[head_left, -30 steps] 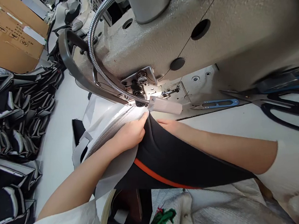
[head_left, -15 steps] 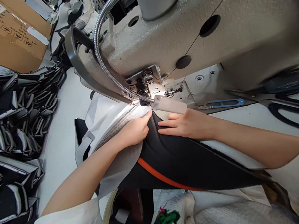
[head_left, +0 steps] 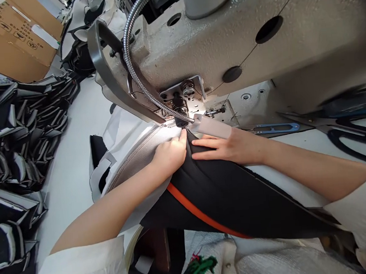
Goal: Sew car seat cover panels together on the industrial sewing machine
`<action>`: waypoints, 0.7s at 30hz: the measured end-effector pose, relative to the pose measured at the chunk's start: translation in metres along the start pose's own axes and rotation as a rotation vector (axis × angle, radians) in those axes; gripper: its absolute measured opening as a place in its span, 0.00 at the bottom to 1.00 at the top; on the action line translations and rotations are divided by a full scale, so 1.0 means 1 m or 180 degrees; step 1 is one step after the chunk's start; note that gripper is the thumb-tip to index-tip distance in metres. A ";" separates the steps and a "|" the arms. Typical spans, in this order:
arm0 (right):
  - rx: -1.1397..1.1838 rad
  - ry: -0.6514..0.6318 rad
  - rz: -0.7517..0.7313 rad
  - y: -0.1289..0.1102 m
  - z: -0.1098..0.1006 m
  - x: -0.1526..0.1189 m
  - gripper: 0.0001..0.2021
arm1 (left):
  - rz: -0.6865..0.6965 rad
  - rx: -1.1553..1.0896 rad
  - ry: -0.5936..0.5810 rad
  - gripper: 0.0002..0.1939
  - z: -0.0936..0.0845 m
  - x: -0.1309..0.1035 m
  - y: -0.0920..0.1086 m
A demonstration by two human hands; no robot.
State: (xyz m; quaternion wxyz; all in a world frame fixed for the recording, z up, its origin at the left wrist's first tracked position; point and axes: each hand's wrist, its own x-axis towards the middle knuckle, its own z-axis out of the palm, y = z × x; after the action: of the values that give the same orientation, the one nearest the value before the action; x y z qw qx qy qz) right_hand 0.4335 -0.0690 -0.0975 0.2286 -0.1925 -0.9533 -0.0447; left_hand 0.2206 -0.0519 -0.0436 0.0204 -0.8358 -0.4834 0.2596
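My left hand [head_left: 171, 155] is closed at the edge of the grey mesh fabric [head_left: 141, 151], its index finger stretched toward the presser foot of the sewing machine [head_left: 181, 112]. My right hand [head_left: 226, 147] lies flat, fingers apart, on the black fabric [head_left: 234, 192], just right of the seam line. An orange strip [head_left: 196, 209] curves across the black piece. Both layers run in under the machine's needle area, where a lamp shines. A translucent sleeve [head_left: 214, 127] on the flexible metal tube covers part of my right hand. The needle tip is hidden.
Piles of black and grey cut pieces [head_left: 23, 124] line the left side of the white table [head_left: 63, 163]. A cardboard box [head_left: 13, 36] stands at the back left. Blue thread snips [head_left: 275, 128] and black-handled scissors [head_left: 354, 140] lie at the right by the machine bed.
The view has shifted slightly, placing the machine farther right. The black fabric and its orange strip have crept toward the needle. My right fingers sit a little closer to my left hand.
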 end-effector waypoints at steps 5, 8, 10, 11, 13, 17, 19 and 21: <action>0.0438 -0.0415 -0.0717 -0.015 -0.013 -0.012 0.22 | 0.0163 0.0338 -0.0609 0.38 -0.012 -0.015 -0.022; 0.0374 -0.0178 -0.0722 -0.045 0.013 0.016 0.17 | 0.0617 0.0159 -0.0780 0.39 -0.021 -0.013 -0.043; 0.0254 -0.0022 -0.0435 -0.068 0.034 0.040 0.17 | 0.0709 0.0103 -0.0783 0.39 -0.023 -0.010 -0.050; 0.0207 0.0019 -0.0278 -0.077 0.043 0.050 0.17 | 0.0691 0.0090 -0.0757 0.39 -0.023 -0.010 -0.051; 0.0135 0.0106 -0.0136 -0.086 0.050 0.058 0.17 | 0.0627 -0.0023 -0.0668 0.39 -0.018 -0.009 -0.049; 0.0115 0.0243 0.0332 -0.067 0.037 0.037 0.14 | 0.0642 -0.0684 -0.0527 0.38 -0.002 -0.010 -0.045; 0.0205 0.0146 0.0683 -0.050 0.027 0.023 0.13 | 0.0716 -0.1020 -0.0423 0.37 0.003 -0.010 -0.048; 0.0321 0.0022 0.0683 -0.038 0.022 0.016 0.16 | 0.0763 -0.1220 -0.0357 0.36 0.005 -0.009 -0.053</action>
State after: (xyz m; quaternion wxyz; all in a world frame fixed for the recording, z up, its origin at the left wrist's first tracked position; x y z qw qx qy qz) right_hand 0.3964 -0.0942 -0.1102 0.2447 -0.2815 -0.9274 0.0274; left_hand 0.1719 -0.0323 -0.0288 -0.1966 -0.8600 -0.4216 0.2097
